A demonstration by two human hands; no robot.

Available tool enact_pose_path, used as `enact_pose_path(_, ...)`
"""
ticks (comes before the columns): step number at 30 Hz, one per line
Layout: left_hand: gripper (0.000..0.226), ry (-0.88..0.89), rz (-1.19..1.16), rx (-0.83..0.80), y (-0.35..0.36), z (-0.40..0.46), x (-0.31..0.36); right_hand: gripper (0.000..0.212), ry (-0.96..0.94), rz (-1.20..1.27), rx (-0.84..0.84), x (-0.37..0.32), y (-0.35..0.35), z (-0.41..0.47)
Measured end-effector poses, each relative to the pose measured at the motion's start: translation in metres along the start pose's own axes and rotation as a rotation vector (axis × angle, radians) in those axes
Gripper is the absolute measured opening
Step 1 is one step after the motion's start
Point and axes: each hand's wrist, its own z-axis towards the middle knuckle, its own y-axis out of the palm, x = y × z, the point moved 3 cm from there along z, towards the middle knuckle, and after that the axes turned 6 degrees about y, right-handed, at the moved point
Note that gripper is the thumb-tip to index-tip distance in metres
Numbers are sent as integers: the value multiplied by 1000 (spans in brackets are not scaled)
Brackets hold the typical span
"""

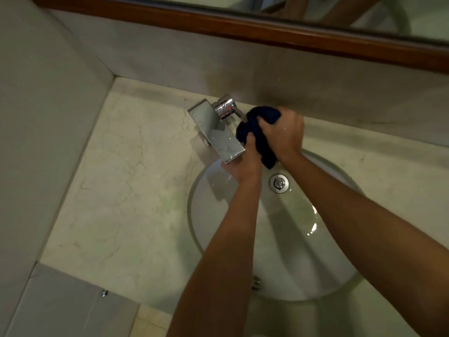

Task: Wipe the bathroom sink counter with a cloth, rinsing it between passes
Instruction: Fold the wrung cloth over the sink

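A dark blue cloth [260,135] is bunched up over the back of the white round sink basin [209,229], just right of the chrome faucet spout [216,132]. My right hand [285,132] grips the upper part of the cloth. My left hand [245,161] grips its lower part, partly tucked under the tip of the spout. Both forearms reach over the basin. The pale marble counter [126,181] surrounds the basin. No running water can be made out.
The chrome drain plug [279,183] sits in the basin bottom. The faucet handle [226,105] stands behind the spout by the back wall. A tiled wall [43,113] bounds the counter on the left. A wood-framed mirror [267,27] runs above.
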Motion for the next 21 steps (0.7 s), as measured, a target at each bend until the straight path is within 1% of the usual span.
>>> enact_pose_path(1,43,27,45,-30,2,-7,-1,32,19,1,16,18,-8,-3)
enact_pose_path(2,37,46,164,-101,5,-12,-1,35,48,5,22,28,-22,-11)
enact_pose_path(4,33,69,395,-248,5,-24,12,40,120,48,15,47,-41,-16)
enact_pose_path(6,34,69,536,-364,-2,-22,19,39,187,86,-53,54,-56,-19)
enact_pose_path(9,32,144,635,-504,-15,-34,44,37,299,202,-127,61,-80,-24)
enact_pose_path(11,27,180,609,-605,-24,-46,50,36,358,327,-153,68,-103,-37)
enact_pose_path(13,18,161,468,-676,-29,-60,50,35,378,410,-187,78,-130,-55)
enact_pose_path(14,18,146,421,-713,-28,-69,48,36,401,454,-206,85,-144,-65)
enact_pose_path(16,25,112,405,-771,-20,-91,38,39,466,558,-219,104,-174,-83)
enact_pose_path(18,29,74,426,-823,-6,-122,25,39,520,646,-197,128,-205,-98)
enact_pose_path(21,34,-20,424,-882,23,-173,0,32,551,721,-123,165,-253,-113)
